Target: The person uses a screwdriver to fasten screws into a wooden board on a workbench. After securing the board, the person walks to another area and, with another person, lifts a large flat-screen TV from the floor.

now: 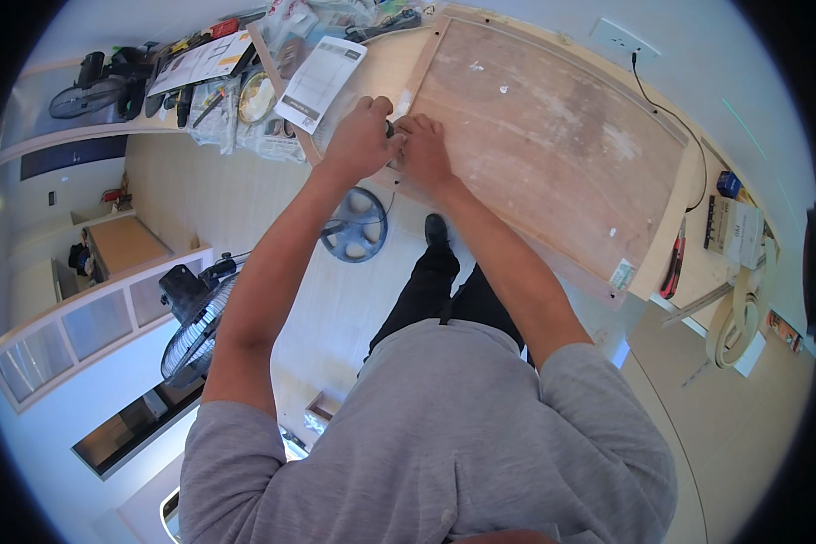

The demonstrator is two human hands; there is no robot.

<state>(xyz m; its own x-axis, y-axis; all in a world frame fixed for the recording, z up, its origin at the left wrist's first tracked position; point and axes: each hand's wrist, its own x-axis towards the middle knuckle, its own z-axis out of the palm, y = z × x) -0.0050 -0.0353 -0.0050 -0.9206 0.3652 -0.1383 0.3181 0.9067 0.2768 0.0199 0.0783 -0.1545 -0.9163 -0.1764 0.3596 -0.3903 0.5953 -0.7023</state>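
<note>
A wooden panel with a thin raised frame (553,136) lies flat on the bench, its face stained and spotted with white marks. At its left edge my two hands meet. My left hand (358,140) is closed, with fingers bent round a small dark thing (391,130) that is mostly hidden. Beside it, almost touching, my right hand (424,152) has its fingers curled at the panel's edge; what they pinch, if anything, cannot be seen. A white printed leaflet (322,86) lies just left of my left hand.
Tools, plastic bags and papers (210,68) crowd the bench's left end. At right lie a red utility knife (673,267), a white box (743,234) and coiled strip (734,317). A black cable (671,109) hangs from the wall socket. A fan (199,317) stands at left.
</note>
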